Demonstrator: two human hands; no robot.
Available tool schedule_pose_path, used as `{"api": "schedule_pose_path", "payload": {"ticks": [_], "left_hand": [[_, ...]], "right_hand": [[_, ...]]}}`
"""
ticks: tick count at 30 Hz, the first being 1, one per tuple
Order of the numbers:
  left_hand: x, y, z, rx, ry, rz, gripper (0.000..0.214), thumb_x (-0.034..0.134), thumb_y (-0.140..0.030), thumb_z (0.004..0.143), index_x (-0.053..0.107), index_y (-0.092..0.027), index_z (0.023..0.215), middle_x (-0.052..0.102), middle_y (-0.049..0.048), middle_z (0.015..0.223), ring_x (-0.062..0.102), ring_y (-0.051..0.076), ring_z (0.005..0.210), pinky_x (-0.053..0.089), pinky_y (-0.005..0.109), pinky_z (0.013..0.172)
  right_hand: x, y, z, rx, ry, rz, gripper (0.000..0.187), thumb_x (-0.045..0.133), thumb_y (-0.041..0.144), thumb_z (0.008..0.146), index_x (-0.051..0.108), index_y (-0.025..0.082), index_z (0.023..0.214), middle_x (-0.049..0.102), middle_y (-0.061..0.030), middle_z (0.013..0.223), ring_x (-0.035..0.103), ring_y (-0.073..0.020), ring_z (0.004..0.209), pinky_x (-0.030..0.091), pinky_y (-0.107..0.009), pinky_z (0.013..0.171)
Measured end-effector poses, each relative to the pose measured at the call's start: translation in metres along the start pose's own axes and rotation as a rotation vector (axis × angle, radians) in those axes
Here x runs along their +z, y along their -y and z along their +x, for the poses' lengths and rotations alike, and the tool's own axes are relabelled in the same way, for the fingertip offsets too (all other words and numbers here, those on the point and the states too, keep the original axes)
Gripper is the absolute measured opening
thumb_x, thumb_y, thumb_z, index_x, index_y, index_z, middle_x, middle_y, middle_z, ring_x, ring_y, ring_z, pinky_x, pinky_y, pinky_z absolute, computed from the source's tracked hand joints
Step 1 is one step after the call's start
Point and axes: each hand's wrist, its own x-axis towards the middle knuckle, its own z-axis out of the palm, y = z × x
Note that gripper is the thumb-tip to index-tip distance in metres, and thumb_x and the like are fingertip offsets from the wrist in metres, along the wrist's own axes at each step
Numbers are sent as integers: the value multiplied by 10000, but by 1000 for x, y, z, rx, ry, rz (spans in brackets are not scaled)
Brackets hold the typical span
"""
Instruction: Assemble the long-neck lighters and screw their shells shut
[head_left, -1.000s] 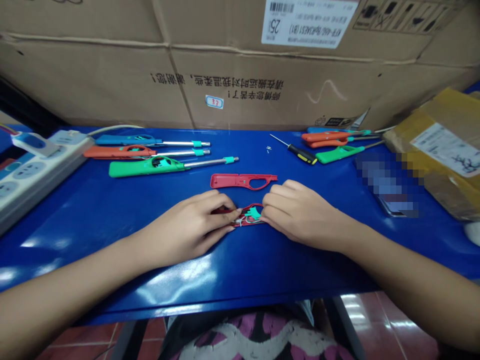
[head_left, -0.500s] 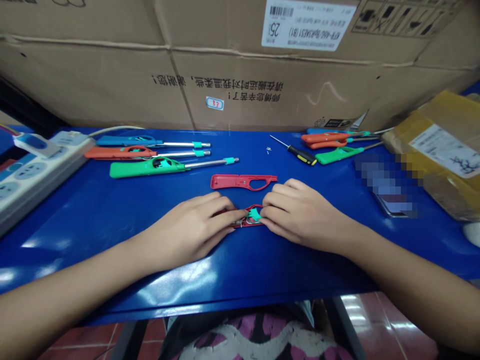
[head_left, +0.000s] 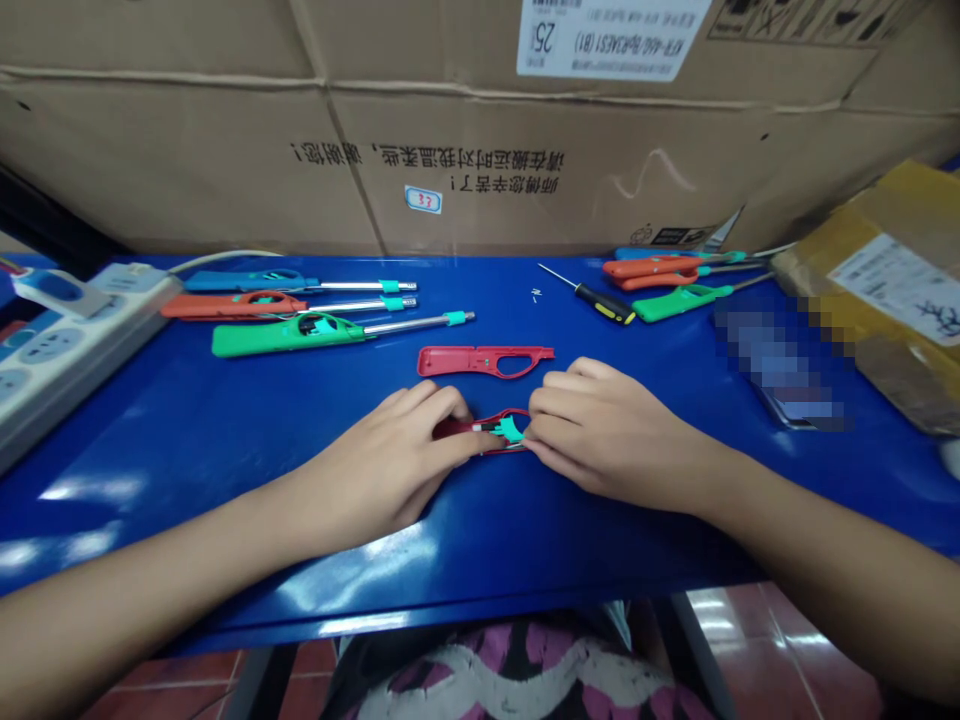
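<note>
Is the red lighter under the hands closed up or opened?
Opened: the red lighter shows its teal trigger exposed, and a separate red shell half lies just behind it.

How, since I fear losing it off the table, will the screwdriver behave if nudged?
The screwdriver has a roundish handle and thin shaft, so it would probably roll. The blue table looks glossy, so it may also slide easily. Being slim, it is likely light.
</note>
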Motion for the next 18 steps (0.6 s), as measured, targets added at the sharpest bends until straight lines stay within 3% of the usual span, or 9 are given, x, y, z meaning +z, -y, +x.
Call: {"api": "schedule_pose_path", "payload": {"ticks": [5, 9, 13, 18], "left_hand": [[-1, -3, 2, -17, -6, -50, 376, 432, -162, 1022, 556, -294, 1352, 530, 85, 1107, 502, 242, 1018, 479, 398, 845], [-1, -3, 2, -23, -19, -50, 325, 417, -211, 1042, 547, -259, 1336, 551, 75, 1076, 497, 229, 963, 475, 387, 823], [0, -1, 1, -1, -15, 2, 448, 425, -185, 1026, 444, -257, 1467, 555, 90, 1095, 494, 238, 962, 479, 401, 835], [1, 0, 1, 58, 1, 85, 551, 420, -104, 974, 439, -269, 1500, 544, 110, 1096, 499, 262, 952, 494, 419, 796]], "right_hand": [[2, 2, -1, 69, 17, 88, 239, 528, 210, 997, 663, 158, 806, 621, -29, 803, 501, -177, 770, 298, -341, 722], [3, -2, -1, 247, 33, 396, 171, 615, 221, 963, 693, 170, 820, 653, -18, 827, 566, -159, 807, 360, -317, 761], [7, -8, 1, 419, 30, 768, 88, 710, 178, 885, 723, 182, 798, 653, -4, 838, 600, -127, 796, 434, -271, 752], [12, -13, 4, 544, 3, 884, 149, 804, 300, 795, 722, 177, 807, 642, 1, 798, 555, -124, 744, 439, -261, 687]]}}
